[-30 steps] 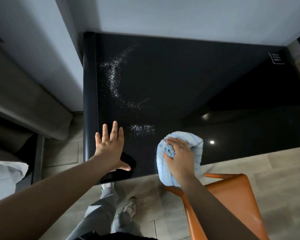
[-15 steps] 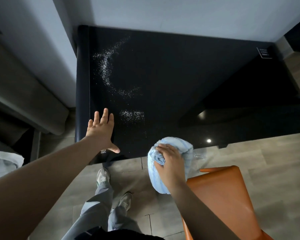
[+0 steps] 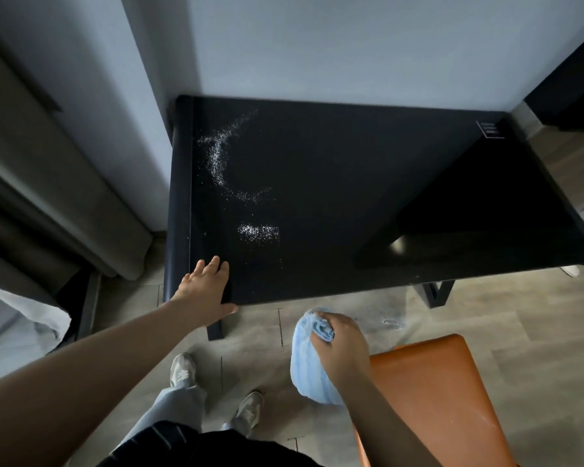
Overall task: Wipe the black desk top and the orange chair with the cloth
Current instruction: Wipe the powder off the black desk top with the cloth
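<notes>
While white speckles lie in a curved trail [image 3: 220, 163] and a small patch [image 3: 258, 230] on the left part of the glossy black desk top [image 3: 351, 197], the desk job reads as unfinished. Right part of the top shows no speckles, but it is dark and full of reflections, so clean or not is hard to judge. Bunched light blue terry cloth [image 3: 305, 372] is off the desk, hanging over the wood-look floor [image 3: 520, 315] between the desk's near edge and the orange leather-like chair [image 3: 435, 382]. Right hand [image 3: 341, 345] has fingers curled tight into the cloth's upper folds. Left hand [image 3: 206, 291] lies flat, fingers straight, on the desk's near-left corner, thumb over the front edge; the hands are well apart. Whether the cloth brushes the chair's left edge cannot be told. Chair looks not yet wiped, in my judgement: a faint pale streak shows near its right side, too dim to name. Left to do: both speckle patches, likely the whole top, then the chair. Chair's lower part is cut off by the frame and the right forearm. A small white-printed label [image 3: 489, 129] at the far right corner is unreadable.
</notes>
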Demonstrator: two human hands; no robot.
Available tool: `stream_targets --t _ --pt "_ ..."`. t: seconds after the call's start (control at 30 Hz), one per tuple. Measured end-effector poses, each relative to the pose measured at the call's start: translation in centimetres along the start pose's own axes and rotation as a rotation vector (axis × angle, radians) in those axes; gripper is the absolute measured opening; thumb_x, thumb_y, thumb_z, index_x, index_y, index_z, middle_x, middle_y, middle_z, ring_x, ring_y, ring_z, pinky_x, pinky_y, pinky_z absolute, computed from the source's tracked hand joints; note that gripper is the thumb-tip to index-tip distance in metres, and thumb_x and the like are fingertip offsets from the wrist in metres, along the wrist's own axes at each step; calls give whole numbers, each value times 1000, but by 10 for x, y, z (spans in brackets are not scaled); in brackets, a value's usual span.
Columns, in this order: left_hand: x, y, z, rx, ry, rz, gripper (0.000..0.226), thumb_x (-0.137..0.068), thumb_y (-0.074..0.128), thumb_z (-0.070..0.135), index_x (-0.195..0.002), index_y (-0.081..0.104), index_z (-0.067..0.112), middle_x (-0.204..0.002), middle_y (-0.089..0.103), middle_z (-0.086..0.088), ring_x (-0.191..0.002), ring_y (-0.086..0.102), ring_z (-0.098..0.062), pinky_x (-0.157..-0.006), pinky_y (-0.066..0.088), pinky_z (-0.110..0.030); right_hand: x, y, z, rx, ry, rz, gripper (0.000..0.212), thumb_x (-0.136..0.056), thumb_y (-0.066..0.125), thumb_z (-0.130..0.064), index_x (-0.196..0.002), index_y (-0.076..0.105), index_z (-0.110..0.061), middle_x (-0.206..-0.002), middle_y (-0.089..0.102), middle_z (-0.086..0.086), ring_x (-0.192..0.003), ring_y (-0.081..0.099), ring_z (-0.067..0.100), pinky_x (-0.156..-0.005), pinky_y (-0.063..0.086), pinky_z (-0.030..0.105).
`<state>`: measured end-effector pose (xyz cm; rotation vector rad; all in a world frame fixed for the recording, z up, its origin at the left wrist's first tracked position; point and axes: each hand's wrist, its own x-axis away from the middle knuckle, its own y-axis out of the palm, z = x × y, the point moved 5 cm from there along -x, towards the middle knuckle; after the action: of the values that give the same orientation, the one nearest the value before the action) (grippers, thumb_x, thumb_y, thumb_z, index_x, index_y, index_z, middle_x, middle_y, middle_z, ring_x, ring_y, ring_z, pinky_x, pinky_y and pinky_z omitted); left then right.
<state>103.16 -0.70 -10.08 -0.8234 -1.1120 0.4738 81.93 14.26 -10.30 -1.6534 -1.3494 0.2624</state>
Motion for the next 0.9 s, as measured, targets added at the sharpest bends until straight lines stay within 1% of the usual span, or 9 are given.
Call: stream_targets --t 0.07,0.17,0.27,0.33,0.4,0.57,0.67,0.8,0.9 --pt "3 -12 1 0 20 26 81 -88 60 49 -149 23 10 -155 21 -8 -141 24 -29 -113 31 -42 -8 -7 -12 79 17 -19 5 -93 58 -22 -95 63 -22 -104 49 -9 -106 52 12 -97 40 24" --pt "6 -31 -2 16 45 49 70 -91 57 46 -145 33 10 -150 32 -7 -136 32 -24 -110 35 -37 -24 -16 -30 102 50 -52 33 -97 52 -15 -68 40 -24 -85 48 -10 -103 58 17 -89 39 20" --pt "3 -48 -13 39 65 51 73 -93 55 45 -150 26 12 -158 21 -6 -145 21 -25 -116 26 -36 -31 -43 -57 14 -10 161 14 -92 59 -13 -85 60 -24 -82 44 -23 -102 57 12 -76 29 11" --pt "-1 -60 -24 47 75 60 72 -93 55 45 -150 26 12 -158 20 -6 -145 19 -25 -116 25 -36 -34 -61 -80 -46 -85 345 13 -87 61 -13 -91 68 -23 -78 52 -23 -87 60 6 -70 36 14" --pt "-7 -72 -38 34 84 69 70 -93 55 45 -149 28 12 -157 22 -6 -145 20 -24 -115 26 -35 -41 -72 -104 -130 -123 454 15 -84 61 -11 -84 69 -24 -76 59 -18 -76 60 4 -67 44 19" --pt "-27 -113 -75 20 133 83 71 -92 56 46 -148 29 13 -157 22 -5 -143 25 -23 -114 27 -33 -70 -76 -158 -110 -108 512 13 -84 60 -15 -89 69 -23 -83 64 -13 -79 60 5 -69 48 23" --pt "-42 -136 -98 7 177 88 72 -92 55 47 -149 27 14 -156 23 -5 -142 27 -23 -113 29 -33 -87 -72 -182 -62 -73 511 15 -88 58 -16 -83 64 -28 -78 62 -14 -77 63 5 -67 48 17" --pt "-61 -152 -122 -30 214 57 76 -93 54 48 -152 19 14 -159 18 -5 -145 20 -21 -116 25 -33 -99 -66 -212 -62 -110 478 27 -89 63 -19 -114 66 -25 -108 60 -11 -101 55 8 -85 39 16" --pt "-72 -160 -129 -26 232 54 76 -93 53 47 -152 19 14 -158 19 -5 -145 20 -21 -115 25 -33 -112 -68 -228 -44 -137 480 31 -88 64 -18 -118 65 -23 -112 58 -9 -102 51 7 -90 39 20"
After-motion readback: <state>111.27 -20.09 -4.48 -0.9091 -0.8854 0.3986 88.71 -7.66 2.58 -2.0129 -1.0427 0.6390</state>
